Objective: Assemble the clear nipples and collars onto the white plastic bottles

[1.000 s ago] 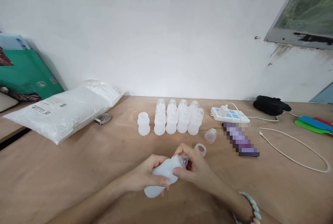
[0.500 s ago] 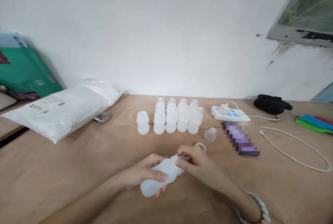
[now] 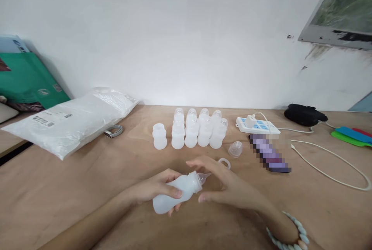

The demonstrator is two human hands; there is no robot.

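Observation:
My left hand (image 3: 162,188) is wrapped round a white baby bottle (image 3: 177,195), which lies tilted with its mouth to the upper right. A clear teat (image 3: 202,178) sits at the bottle's mouth. My right hand (image 3: 223,182) is open around the teat end, thumb and fingers apart, and I see nothing held in it. Just beyond that hand a white ring (image 3: 224,163) rests on the table, partly hidden by it. A clear dome cap (image 3: 235,149) lies farther right. Several capped bottles (image 3: 191,134) stand in rows behind, with an uncapped bottle (image 3: 159,137) to their left.
On the wooden table (image 3: 87,188) a white plastic parcel (image 3: 78,116) lies left, beside a coiled grey strap (image 3: 114,131). To the right are a power strip (image 3: 257,125), a blurred phone (image 3: 270,155), a white cable (image 3: 334,149), a black case (image 3: 305,115) and coloured flat pieces (image 3: 353,136).
My right hand has let go of the teat and spread its fingers, so the teat now shows. The bottle in my left hand has shifted slightly left and up.

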